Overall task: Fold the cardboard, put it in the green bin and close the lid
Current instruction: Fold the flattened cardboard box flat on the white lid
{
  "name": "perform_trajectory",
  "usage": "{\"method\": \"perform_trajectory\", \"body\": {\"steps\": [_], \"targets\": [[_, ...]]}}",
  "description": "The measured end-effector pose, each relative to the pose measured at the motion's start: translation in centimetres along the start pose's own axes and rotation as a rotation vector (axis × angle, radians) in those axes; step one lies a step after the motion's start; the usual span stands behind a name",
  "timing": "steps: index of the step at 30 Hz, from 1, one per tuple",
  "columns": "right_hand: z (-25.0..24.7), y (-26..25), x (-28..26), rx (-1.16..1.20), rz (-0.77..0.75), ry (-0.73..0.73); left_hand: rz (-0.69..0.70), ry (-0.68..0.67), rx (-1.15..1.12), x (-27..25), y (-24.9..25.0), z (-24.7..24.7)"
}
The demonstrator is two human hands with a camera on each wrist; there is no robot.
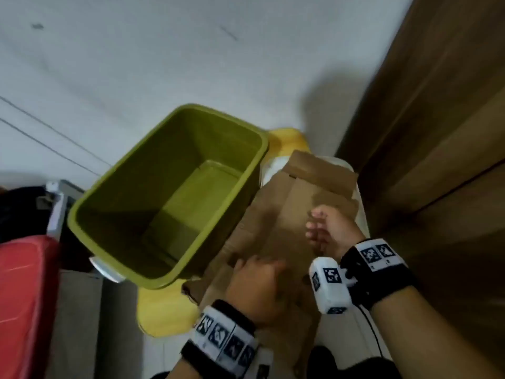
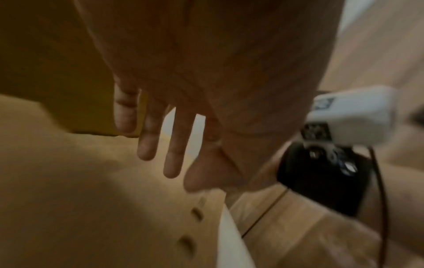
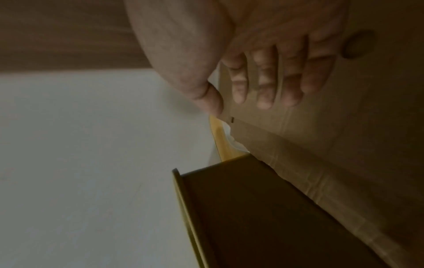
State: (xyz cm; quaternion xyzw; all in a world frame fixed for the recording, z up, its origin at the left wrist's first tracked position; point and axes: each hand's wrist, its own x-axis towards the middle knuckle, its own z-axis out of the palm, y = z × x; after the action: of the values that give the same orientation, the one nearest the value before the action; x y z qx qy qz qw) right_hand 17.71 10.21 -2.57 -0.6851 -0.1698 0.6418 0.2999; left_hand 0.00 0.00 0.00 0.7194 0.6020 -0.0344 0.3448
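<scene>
- The flattened brown cardboard sheet [image 1: 276,214], creased with flaps and small slots, lies just right of the olive-green rectangular plastic bin [image 1: 169,192], one long edge against the bin's wall. It seems kept that close so the drop into the bin is short once it is folded.
- The bin stands open and looks empty; I cannot pick out its lid for certain.
- The left hand [image 1: 255,285] lies at the near end of the sheet with straight, spread fingers [image 2: 149,137], gripping nothing. I judge it is there to pin the board down.
- The right hand [image 1: 328,231] is further along, at the sheet's right side: the wrist view shows its fingers [image 3: 266,85] flat on the face and the thumb at the edge. Probably it is taking hold to turn that panel over.
- Folding looks barely begun; the sheet is too wide for the bin's mouth.
- A yellow mat [image 1: 164,310] lies under both.
</scene>
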Motion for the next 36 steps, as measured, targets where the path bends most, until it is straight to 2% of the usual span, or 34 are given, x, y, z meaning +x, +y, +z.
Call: {"method": "perform_trajectory", "body": {"steps": [2, 4, 6, 11, 14, 17, 20, 23, 25, 30, 33, 36], "targets": [[-0.3, 2.7, 2.5, 0.001, 0.077, -0.087, 0.084, -0.142, 0.241, 0.2, -2.0, 4.3], [-0.2, 4.3, 4.4, 0.008, 0.103, -0.133, 0.086, -0.170, 0.279, -0.2, -4.5, 7.5], [0.2, 5.0, 5.9, 0.032, 0.064, -0.118, 0.130, -0.119, 0.223, 0.2, -6.1, 9.9], [1.2, 3.2, 8.3, -0.001, -0.092, -0.066, 0.285, 0.070, 0.172, 0.4, -7.0, 10.4], [1.5, 3.4, 9.3, -0.025, -0.177, -0.051, 0.346, 0.148, 0.235, -0.4, -7.5, 10.6], [2.3, 4.3, 9.3, -0.044, -0.252, -0.044, 0.323, 0.178, 0.373, -1.0, -8.7, 11.9], [2.8, 4.9, 7.5, -0.148, -0.266, -0.011, 0.303, 0.201, 0.430, -0.8, -8.8, 12.6], [2.6, 5.4, 4.7, -0.275, -0.415, -0.008, 0.306, 0.255, 0.497, -0.9, -7.6, 12.3], [1.8, 6.4, 2.0, -0.297, -0.503, -0.037, 0.350, 0.290, 0.522, -1.0, -6.6, 11.4], [-1.7, 11.2, -4.8, -0.443, -0.588, -0.158, 0.457, 0.370, 0.530, -0.6, -4.8, 9.2], [-4.2, 13.9, -8.3, -0.676, -0.688, -0.123, 0.522, 0.386, 0.547, -0.7, -3.2, 7.3], [-6.1, 14.3, -10.2, -0.872, -0.835, -0.006, 0.547, 0.403, 0.600, -1.2, -1.3, 5.9]]}}
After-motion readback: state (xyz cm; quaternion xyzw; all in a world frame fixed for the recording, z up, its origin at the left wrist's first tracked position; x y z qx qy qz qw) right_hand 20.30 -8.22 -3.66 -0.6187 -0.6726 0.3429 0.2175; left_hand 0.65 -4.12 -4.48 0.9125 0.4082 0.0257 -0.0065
